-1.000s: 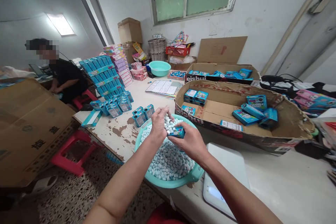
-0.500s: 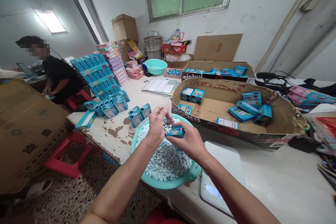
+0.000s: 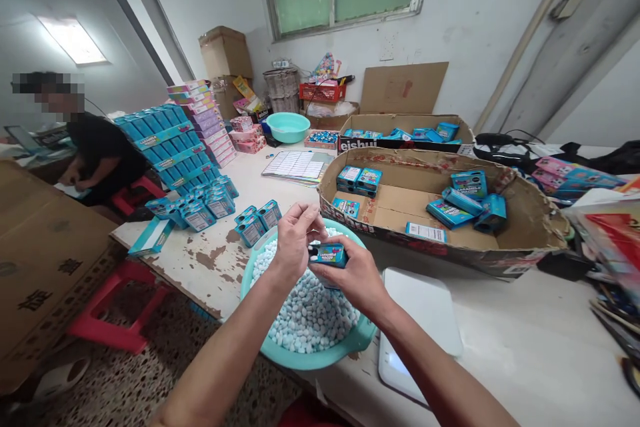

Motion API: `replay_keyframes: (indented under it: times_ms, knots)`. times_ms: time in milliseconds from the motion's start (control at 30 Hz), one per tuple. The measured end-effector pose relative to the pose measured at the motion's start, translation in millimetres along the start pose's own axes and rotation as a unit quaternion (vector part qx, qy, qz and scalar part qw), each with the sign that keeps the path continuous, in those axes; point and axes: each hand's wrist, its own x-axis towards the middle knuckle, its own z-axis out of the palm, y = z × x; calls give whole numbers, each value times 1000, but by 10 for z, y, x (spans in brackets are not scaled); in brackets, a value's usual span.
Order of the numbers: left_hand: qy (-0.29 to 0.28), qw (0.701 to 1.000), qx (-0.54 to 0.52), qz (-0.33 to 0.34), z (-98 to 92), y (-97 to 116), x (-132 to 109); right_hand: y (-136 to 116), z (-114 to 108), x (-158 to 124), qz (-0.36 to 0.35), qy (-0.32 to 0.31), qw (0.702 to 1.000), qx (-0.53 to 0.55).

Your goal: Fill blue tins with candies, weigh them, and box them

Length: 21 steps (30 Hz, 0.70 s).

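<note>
The worn white table [image 3: 500, 347] fills the middle of the frame, with the teal basin [image 3: 305, 360] of pale candies [image 3: 310, 310] at its near edge. Over the basin, my right hand [image 3: 353, 275] grips a small blue box [image 3: 327, 255] between thumb and fingers. My left hand [image 3: 293, 240] has its fingertips bunched at the box's left end. A second ago that hand held a clump of candies above the box; now none show in it, and the box lies flatter, label up. The cardboard tray [image 3: 525, 213] sits at centre right.
</note>
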Motion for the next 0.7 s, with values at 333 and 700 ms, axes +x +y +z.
replay_keyframes:
  times_ms: [333,700]
  knots:
    - [-37,861,507,28,-599,-721,404,115,-373,-217,27,55,995,80]
    - [-50,823,566,-15,-625,-796,110,104,-390,-270,90,53,991,79]
